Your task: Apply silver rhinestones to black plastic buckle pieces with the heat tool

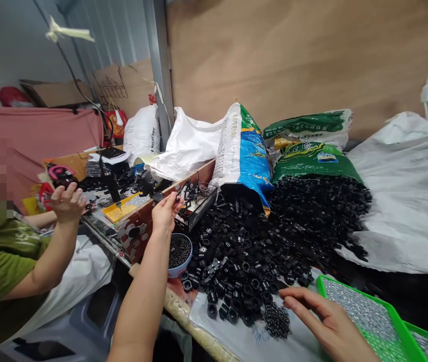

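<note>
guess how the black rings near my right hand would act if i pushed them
The black rings have rounded outer walls, so any lying on its side would probably roll. They look hollow and plastic-like, so each is likely light and fairly stiff. Since they are heaped loosely against one another, pushing one would probably shift its neighbours.

Black parts [236,296], green tray [386,346]
</note>
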Demonstrator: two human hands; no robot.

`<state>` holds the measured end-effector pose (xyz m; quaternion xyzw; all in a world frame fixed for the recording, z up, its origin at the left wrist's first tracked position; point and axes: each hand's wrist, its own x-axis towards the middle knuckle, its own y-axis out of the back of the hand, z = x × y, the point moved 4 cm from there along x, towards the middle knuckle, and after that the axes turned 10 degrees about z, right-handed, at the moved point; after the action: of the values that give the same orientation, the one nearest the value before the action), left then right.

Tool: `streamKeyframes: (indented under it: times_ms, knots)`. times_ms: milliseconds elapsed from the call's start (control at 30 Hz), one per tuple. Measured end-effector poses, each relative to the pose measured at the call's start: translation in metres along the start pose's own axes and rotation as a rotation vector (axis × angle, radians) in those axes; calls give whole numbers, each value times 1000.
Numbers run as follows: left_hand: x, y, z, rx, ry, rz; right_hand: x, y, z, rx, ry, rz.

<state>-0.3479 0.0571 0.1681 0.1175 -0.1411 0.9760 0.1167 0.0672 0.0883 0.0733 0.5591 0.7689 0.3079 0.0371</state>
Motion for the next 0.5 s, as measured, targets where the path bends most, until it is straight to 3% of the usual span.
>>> streamKeyframes:
  times_ms: [167,367,500]
  knots:
    - [-5,15,12,217,-211,-6,-2,-3,2,23,-29,-36]
    - [-32,19,27,493,-351,-298,-2,-2,-14,86,-5,-102]
    - [-64,5,23,634,-677,-440,24,5,0,85,-1,-92]
